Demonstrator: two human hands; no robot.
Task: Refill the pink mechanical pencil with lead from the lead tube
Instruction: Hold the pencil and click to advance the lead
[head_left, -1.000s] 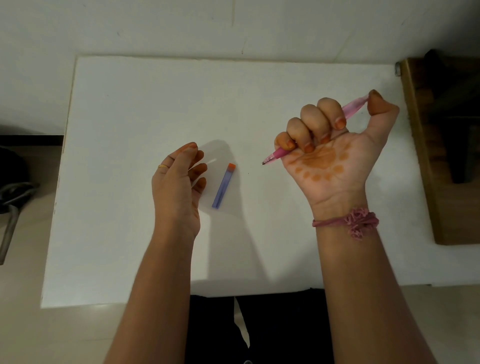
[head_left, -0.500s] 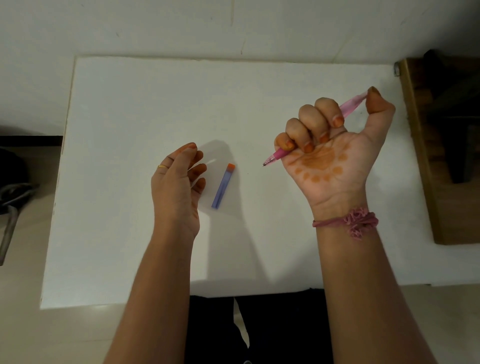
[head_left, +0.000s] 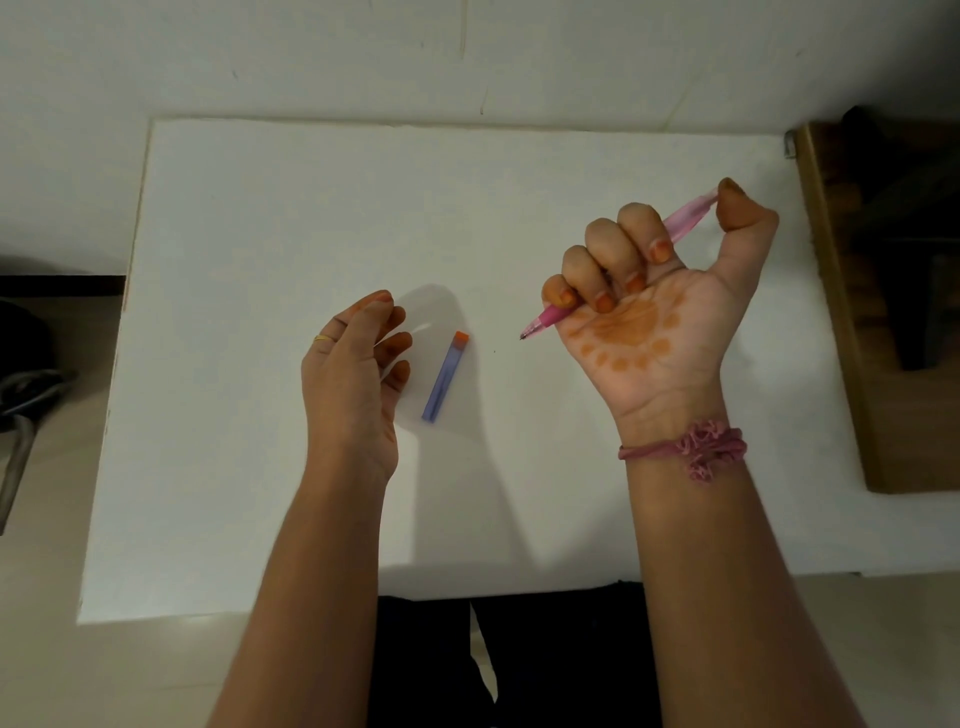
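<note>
on white table (head_left: 260, 234) | lead tube (head_left: 445, 383) unlabelled | right hand (head_left: 649, 291) grips pink pencil (head_left: 685, 221)

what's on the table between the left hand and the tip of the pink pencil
In the head view, the lead tube lies on the white table between the left hand and the pink mechanical pencil; neither touches it.

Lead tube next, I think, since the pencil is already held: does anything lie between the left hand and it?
Nothing visible does. The lead tube lies alone on the white table, just right of the open left hand.
</note>
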